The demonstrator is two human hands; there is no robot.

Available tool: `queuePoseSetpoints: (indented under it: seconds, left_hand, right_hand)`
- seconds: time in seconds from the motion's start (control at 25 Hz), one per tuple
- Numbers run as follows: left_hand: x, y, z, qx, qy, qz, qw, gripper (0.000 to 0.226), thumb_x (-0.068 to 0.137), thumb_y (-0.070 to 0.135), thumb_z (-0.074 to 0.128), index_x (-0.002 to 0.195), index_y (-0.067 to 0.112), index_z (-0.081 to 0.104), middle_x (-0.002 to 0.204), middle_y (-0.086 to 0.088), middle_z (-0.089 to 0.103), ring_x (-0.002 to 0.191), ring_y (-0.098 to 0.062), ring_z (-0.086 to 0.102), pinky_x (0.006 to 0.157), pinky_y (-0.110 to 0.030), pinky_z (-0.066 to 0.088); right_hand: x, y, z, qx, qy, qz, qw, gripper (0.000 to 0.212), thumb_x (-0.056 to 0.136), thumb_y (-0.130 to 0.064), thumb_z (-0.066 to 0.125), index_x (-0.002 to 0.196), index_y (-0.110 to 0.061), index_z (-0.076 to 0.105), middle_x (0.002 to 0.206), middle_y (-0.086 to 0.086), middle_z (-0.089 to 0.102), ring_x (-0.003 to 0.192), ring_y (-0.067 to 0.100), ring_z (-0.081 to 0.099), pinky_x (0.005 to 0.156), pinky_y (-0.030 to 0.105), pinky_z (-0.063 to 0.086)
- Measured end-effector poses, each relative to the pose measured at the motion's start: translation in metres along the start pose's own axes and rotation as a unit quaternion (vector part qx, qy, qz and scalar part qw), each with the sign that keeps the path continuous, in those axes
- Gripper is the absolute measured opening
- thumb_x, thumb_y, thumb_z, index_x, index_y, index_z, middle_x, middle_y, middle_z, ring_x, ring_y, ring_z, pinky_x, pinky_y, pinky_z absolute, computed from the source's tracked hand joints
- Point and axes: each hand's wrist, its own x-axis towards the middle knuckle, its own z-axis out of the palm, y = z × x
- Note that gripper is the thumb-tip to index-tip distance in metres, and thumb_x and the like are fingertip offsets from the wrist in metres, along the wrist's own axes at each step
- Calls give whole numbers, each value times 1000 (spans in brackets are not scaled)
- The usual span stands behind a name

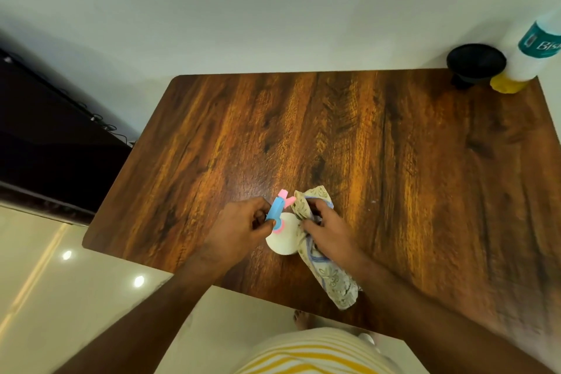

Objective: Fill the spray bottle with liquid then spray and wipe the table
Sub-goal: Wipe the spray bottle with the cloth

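A white spray bottle (283, 237) with a blue and pink trigger head stands upright near the front edge of the wooden table (394, 146). My left hand (243, 229) is closed around the blue head from the left. My right hand (329, 232) grips a cream patterned cloth (326, 272) just right of the bottle; the cloth trails toward the table's front edge. The bottle's lower body is partly hidden by both hands.
At the far right corner stand a black funnel (475, 65) and a large plastic bottle (526, 55) holding yellow liquid. A dark cabinet (45, 136) lies to the left. A bare foot (302, 319) shows below the table's front edge.
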Motion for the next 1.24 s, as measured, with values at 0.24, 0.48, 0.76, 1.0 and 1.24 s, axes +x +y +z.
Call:
queuePoseSetpoints:
  seconds: [0.24,0.48,0.76,1.0,1.24]
  left_hand:
    - [1,-4,-2,-15,3,15,1000,22,87,20,73,108,16,71,86,4,72,73,-7,66,66,-29,58]
    - [2,-9,-7,-21,-24,44,999,24,88,21,73,112,15,71,96,3,75,78,-4,68,71,-25,59]
    - [10,-14,-13,29,-66,87,994,31,92,29,68,120,16,68,105,1,73,83,-8,67,74,-22,60]
    - [13,-19,-21,83,-82,131,985,32,95,26,64,124,14,66,113,-2,72,90,-13,66,79,-21,56]
    - [-4,-27,-20,116,19,144,983,32,89,34,67,116,16,70,105,0,68,86,-9,61,70,-11,42]
  right_hand:
    - [-19,7,3,-143,-151,-157,966,90,74,-32,80,149,-25,29,147,-5,39,129,7,44,102,24,44]
    - [26,12,-2,-343,-170,-201,902,102,71,-56,75,152,-23,23,150,2,34,135,21,36,107,37,38]
    - [44,19,-29,-205,-275,-116,932,91,73,-34,83,147,-26,31,133,-13,51,113,-13,48,98,13,40]
    - [40,43,-17,-400,-191,-137,886,97,74,-52,74,151,-22,23,150,-1,37,133,22,42,105,44,43]
    - [38,43,-3,-464,-151,-152,859,88,79,-53,68,150,-23,26,148,-1,34,130,25,43,99,43,47]
